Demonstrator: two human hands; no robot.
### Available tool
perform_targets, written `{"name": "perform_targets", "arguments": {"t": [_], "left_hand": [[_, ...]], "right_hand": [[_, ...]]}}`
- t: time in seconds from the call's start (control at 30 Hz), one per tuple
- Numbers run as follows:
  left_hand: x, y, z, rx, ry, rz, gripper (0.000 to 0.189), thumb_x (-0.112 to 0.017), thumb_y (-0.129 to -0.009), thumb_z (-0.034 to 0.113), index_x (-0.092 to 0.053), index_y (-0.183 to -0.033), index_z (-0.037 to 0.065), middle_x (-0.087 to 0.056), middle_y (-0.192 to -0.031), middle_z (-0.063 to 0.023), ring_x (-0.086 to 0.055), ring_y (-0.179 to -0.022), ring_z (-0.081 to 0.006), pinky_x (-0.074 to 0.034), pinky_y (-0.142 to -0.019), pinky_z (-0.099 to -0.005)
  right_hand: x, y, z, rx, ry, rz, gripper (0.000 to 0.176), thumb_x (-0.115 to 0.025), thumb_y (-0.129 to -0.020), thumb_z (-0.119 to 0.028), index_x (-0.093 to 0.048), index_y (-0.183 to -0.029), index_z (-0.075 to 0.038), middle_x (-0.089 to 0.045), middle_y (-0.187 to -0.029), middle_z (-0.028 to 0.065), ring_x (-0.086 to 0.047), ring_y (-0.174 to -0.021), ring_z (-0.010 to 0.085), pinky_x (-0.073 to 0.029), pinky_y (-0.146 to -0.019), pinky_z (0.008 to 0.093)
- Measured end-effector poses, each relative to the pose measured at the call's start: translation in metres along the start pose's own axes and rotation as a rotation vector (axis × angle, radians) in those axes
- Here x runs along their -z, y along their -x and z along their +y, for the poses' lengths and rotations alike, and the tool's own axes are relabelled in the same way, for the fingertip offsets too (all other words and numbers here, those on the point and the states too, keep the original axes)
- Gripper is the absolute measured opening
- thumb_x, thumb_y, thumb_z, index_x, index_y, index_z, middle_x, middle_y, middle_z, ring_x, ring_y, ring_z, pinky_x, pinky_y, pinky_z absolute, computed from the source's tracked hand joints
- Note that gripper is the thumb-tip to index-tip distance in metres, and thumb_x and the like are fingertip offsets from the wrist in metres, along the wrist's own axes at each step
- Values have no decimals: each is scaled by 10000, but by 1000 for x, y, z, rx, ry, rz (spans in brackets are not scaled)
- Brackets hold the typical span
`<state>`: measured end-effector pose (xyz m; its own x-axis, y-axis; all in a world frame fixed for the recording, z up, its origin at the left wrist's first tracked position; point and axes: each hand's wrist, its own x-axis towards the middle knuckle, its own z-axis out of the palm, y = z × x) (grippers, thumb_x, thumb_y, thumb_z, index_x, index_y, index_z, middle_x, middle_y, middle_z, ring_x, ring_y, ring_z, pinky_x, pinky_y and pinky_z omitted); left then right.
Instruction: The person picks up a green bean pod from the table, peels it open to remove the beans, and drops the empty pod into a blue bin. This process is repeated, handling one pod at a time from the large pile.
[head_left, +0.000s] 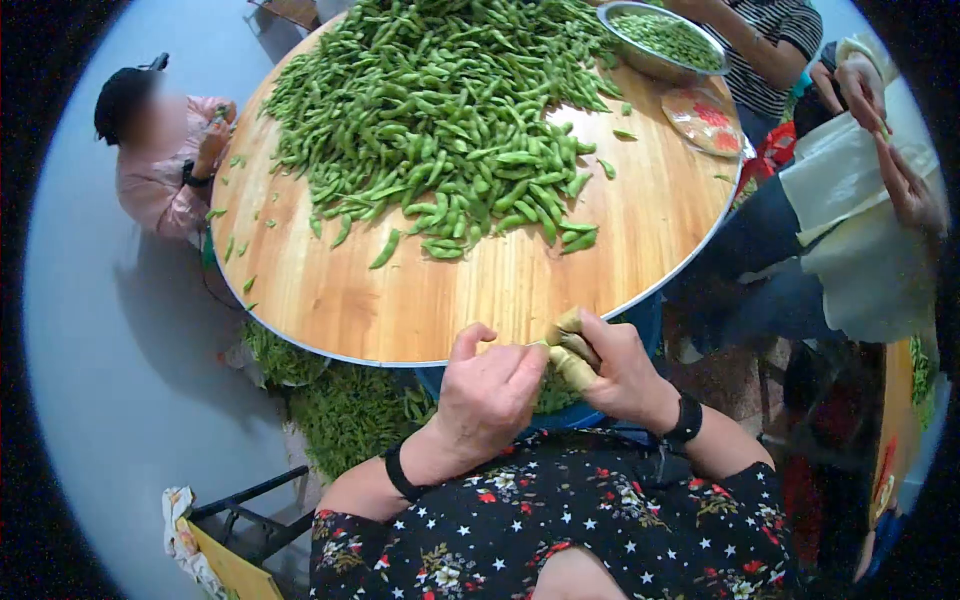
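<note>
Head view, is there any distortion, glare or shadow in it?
In the head view, strong wide-lens curvature with black corners; in the same view, whitish glare on the table beside the green pods, a soft shadow on the pale surface at left, and too little detail to tell what is between the left hand and right hand.

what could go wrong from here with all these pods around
The small green piece between the left hand and right hand could slip past the near edge of the table. Loose pods by the left rim might get brushed off. The metal bowl stands close to the far right rim, so a bump might spill its green contents.
</note>
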<state>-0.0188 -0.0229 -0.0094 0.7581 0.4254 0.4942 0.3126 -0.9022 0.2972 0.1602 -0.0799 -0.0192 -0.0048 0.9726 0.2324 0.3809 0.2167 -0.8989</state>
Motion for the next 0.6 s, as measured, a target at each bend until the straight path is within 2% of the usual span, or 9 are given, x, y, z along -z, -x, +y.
{"name": "perform_targets", "arguments": {"t": [0.07,0.1,0.13,0.2,0.23,0.37,0.43,0.57,0.6], "left_hand": [[2,1,2,16,31,4,181,-617,-747,73,-603,-925,41,-564,-701,-45,-574,-636,-190,-427,-775,-390],[3,2,2,26,76,7,153,-628,-763,75,-609,-912,47,-574,-698,-50,-577,-638,-198,-432,-761,-385],[6,2,1,27,69,11,153,-628,-763,75,-609,-912,47,-574,-698,-50,-577,-638,-198,-432,-761,-385],[11,2,-2,216,490,-102,101,-642,-782,54,-623,-881,61,-603,-695,-67,-589,-639,-229,-439,-726,-377],[10,6,-5,270,554,-96,86,-654,-794,46,-639,-878,62,-634,-712,-84,-608,-647,-237,-462,-667,-358],[14,10,-5,489,796,-186,99,-659,-814,75,-644,-907,46,-646,-730,-97,-623,-655,-219,-478,-627,-333],[18,8,-4,654,1114,-269,118,-666,-823,97,-650,-921,33,-642,-722,-105,-628,-662,-202,-485,-591,-313],[20,7,-7,644,1138,-275,86,-651,-838,99,-648,-895,34,-626,-719,-103,-623,-677,-219,-490,-618,-330],[18,7,-7,441,879,-202,90,-649,-823,88,-643,-893,32,-623,-732,-96,-621,-687,-219,-489,-627,-336]], "right_hand": [[7,-2,-7,-122,-96,-106,147,-633,-855,-121,-538,-923,-32,-565,-661,23,-511,-516,105,-423,-469,286],[9,-3,-9,-365,-349,-181,141,-627,-861,-150,-544,-913,-49,-550,-654,9,-500,-514,88,-404,-460,261],[11,-5,-11,-359,-347,-186,141,-627,-861,-150,-544,-913,-49,-550,-654,9,-500,-514,88,-404,-460,261],[17,-7,-13,-570,-542,-369,144,-629,-858,-181,-550,-907,-72,-537,-643,-4,-486,-499,70,-377,-443,226],[16,-5,-11,-600,-640,-381,151,-632,-856,-209,-556,-906,-89,-541,-645,-5,-477,-480,58,-353,-416,200],[13,-4,-7,-647,-800,-391,226,-663,-854,-244,-559,-906,-50,-562,-624,36,-473,-426,74,-346,-369,187],[11,-2,-6,-651,-1092,-429,255,-668,-849,-262,-561,-901,-37,-579,-637,65,-478,-418,91,-369,-371,198],[12,0,-8,-654,-1015,-453,201,-632,-850,-216,-555,-935,-51,-613,-686,65,-520,-474,97,-385,-401,209],[12,0,-10,-646,-942,-421,184,-626,-844,-191,-551,-931,-48,-612,-701,62,-528,-496,95,-397,-420,212]]}}
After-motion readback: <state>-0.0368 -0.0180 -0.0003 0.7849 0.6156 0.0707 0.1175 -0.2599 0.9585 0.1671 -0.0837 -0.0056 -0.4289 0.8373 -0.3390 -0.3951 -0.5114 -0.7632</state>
